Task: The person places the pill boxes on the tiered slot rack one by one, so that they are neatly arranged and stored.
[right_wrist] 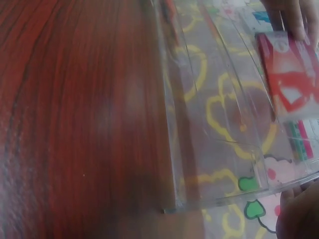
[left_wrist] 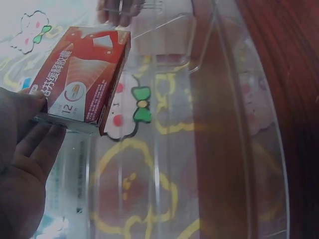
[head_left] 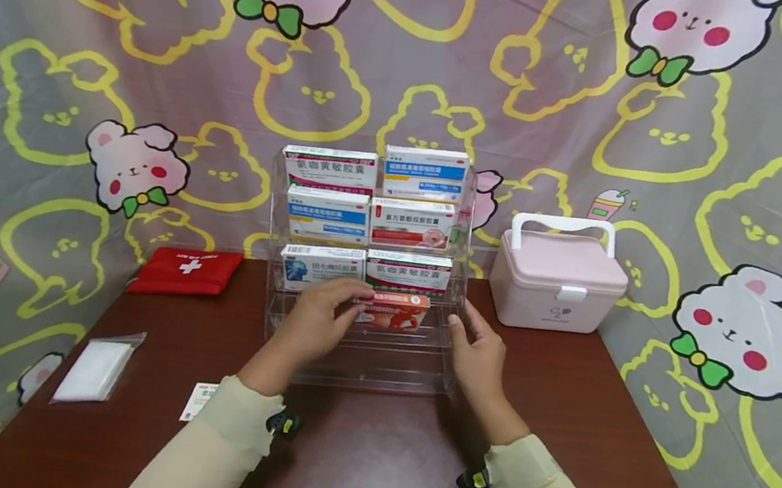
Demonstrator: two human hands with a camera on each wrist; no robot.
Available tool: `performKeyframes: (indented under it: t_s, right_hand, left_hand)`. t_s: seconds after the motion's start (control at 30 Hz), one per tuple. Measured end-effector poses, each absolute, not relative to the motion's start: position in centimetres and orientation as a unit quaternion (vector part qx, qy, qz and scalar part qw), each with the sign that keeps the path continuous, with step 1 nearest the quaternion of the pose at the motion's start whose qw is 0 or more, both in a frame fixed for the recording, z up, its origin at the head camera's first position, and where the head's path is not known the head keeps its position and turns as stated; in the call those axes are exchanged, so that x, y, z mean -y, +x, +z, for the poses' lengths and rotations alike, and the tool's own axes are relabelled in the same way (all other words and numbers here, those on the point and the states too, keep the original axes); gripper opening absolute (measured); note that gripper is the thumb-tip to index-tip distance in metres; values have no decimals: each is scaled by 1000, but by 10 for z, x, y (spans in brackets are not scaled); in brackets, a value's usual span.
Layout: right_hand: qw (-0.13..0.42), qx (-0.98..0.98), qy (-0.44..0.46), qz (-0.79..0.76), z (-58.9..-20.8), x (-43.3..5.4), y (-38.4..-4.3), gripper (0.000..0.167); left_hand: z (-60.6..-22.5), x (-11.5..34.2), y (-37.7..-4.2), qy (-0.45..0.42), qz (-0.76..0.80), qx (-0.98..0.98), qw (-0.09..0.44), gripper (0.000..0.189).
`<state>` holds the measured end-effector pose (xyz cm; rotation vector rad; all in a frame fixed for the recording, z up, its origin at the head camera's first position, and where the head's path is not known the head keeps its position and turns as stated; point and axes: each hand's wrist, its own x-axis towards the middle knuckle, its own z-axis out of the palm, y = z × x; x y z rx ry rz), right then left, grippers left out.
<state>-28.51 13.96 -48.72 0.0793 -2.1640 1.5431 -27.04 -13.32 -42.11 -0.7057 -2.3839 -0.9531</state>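
Observation:
My left hand (head_left: 318,324) pinches a red medicine box (head_left: 392,312) by its left end, thumb on the front face. In the left wrist view the red box (left_wrist: 82,74) is tilted, with white print and a capsule picture. It is held in front of the lower tiers of a clear acrylic display rack (head_left: 371,376). My right hand (head_left: 482,359) grips the rack's right side edge, thumb toward the front. Just behind the red box stand a green-and-white medicine box (head_left: 408,272) and a blue-and-white one (head_left: 312,264), the latter partly covered by my left hand.
Several more medicine boxes (head_left: 334,170) fill the rack's upper tiers. A pink lidded case (head_left: 557,286) stands to the right. On the left lie a red first aid pouch (head_left: 185,272), a bagged white pack (head_left: 95,370) and a small printed card (head_left: 196,402), partly behind my left sleeve.

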Motion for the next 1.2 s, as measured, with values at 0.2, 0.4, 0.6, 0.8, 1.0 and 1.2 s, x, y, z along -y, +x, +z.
performKeyframes:
  t_s: [0.2, 0.4, 0.6, 0.8, 1.0, 1.2]
  right_hand:
    - [241, 784, 35, 570, -488, -138, -285, 43]
    - [241, 778, 34, 578, -488, -138, -284, 44]
    - [244, 781, 32, 574, -489, -137, -284, 43]
    - [244, 779, 30, 577, -489, -137, -284, 42]
    - [242, 778, 27, 578, -490, -137, -284, 43]
    - [240, 777, 27, 581, -493, -137, -284, 43]
  left_hand:
    - [-430, 122, -276, -267, -343, 869, 236, 20]
    - [-436, 116, -279, -256, -344, 878, 215, 20]
    - [-442, 113, -281, -236, -332, 893, 190, 20]
    - [-445, 111, -280, -232, -330, 896, 186, 20]
    - [-445, 110, -279, -232, -312, 899, 202, 27]
    - [-445, 121, -268, -203, -321, 893, 244, 40]
